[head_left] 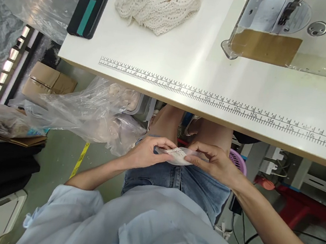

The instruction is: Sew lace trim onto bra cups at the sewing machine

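Note:
Over my lap, below the table edge, both hands pinch a small clear plastic packet (180,156) with a white printed label inside. My left hand (148,151) grips its left end with curled fingers. My right hand (213,161) holds its right end, fingers closed. On the white sewing table (189,61) above lie a heap of cream lace trim (160,1) and a black phone (91,5). The sewing machine bed with presser foot (283,13) sits at the table's far right.
A printed ruler (229,105) runs along the table's front edge. Clear plastic bags (91,112) with pale pieces hang at the left by cardboard boxes (49,81). A purple basket (239,160), a red stool (300,204) and cables lie under the table.

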Tool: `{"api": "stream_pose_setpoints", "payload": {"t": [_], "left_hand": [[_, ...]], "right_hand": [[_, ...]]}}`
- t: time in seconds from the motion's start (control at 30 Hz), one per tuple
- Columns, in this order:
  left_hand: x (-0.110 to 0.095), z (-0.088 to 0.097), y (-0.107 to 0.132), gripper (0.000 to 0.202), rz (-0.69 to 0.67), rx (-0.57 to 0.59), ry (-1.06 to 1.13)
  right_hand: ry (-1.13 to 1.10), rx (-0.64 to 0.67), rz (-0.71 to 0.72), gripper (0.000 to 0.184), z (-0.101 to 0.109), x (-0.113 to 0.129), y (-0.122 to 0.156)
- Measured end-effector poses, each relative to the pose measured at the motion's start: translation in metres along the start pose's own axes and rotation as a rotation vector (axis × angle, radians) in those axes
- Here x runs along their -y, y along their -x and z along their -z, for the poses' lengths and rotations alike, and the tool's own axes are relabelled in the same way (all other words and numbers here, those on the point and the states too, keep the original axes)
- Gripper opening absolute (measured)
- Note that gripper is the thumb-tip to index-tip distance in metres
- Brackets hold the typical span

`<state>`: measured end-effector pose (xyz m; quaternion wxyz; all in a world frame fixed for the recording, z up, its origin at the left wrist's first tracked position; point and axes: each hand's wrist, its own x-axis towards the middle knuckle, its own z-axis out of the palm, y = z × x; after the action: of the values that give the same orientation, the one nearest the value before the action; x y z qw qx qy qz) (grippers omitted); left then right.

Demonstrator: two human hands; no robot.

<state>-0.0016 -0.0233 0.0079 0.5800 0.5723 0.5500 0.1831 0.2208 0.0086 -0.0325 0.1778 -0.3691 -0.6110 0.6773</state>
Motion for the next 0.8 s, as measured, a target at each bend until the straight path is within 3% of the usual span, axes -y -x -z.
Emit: {"api": "stream_pose_setpoints", "payload": {"t": [0.23, 0.8], "left_hand": [[0.0004, -0.0007, 0.0004, 0.022, -0.008, -0.04, 0.005], [0.0007, -0.003, -0.0004, 0.025, 0.008, -0.009, 0.083]], "right_hand": [[-0.002, -0.006, -0.011, 0.024, -0.0001, -0.0019, -0.0006], [0.022, 0.01, 0.136, 0.032, -0.0029, -0.0034, -0.0015]]}}
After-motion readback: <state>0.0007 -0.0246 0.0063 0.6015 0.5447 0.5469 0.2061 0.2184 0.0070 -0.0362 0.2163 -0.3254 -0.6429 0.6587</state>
